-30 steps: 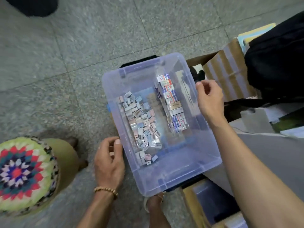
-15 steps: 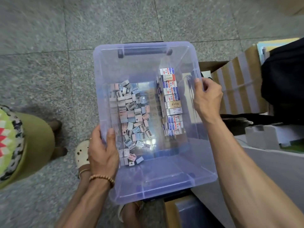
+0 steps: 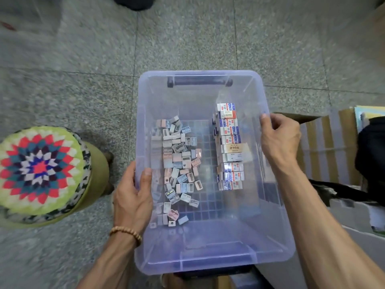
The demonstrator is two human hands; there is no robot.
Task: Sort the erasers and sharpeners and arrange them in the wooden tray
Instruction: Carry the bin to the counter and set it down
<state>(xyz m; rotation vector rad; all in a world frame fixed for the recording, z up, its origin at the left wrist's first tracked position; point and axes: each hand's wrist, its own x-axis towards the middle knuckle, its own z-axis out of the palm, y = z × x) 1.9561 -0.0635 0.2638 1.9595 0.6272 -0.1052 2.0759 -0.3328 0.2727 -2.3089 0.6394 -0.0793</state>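
Sharpeners [image 3: 177, 172] lie in a loose heap on the left side of the clear plastic bin [image 3: 200, 265], and boxed erasers [image 3: 230, 147] sit in a neat row on the right. A wide bare strip of bin floor runs between them, with more room near the close wall. Half a second ago the bin sat higher in view; now more grey floor [image 3: 187, 38] shows past it, and the round patterned stool [image 3: 39, 172] is back in full view. The left hand [image 3: 133, 197] grips the left rim, thumb curled inside. The right hand [image 3: 279, 140] grips the right rim, fingers curled over.
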